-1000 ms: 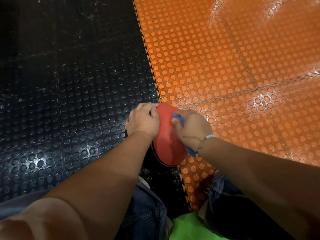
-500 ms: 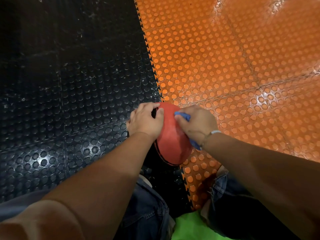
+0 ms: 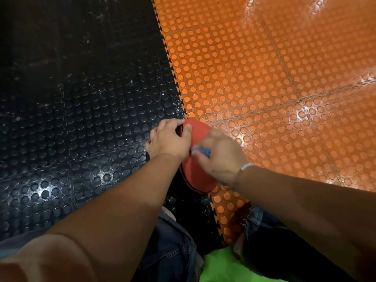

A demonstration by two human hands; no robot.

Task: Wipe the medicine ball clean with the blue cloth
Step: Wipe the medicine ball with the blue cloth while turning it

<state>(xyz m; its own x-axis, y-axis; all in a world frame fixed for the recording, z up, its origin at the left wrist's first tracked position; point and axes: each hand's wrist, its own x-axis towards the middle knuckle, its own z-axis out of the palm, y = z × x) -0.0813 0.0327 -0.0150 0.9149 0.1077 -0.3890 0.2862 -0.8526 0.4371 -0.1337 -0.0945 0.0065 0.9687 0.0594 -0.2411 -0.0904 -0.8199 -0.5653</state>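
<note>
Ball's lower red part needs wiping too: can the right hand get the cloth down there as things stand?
Probably yes. The right hand holds the cloth on the ball just above that part, which lies bare; the left hand grips the top, clear of it.

Dim, glare on floor [image 3: 301,115], blurred right hand [image 3: 221,157]

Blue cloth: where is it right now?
Head view, just below centre: the blue cloth is bunched in the right hand, against the red medicine ball.
</note>
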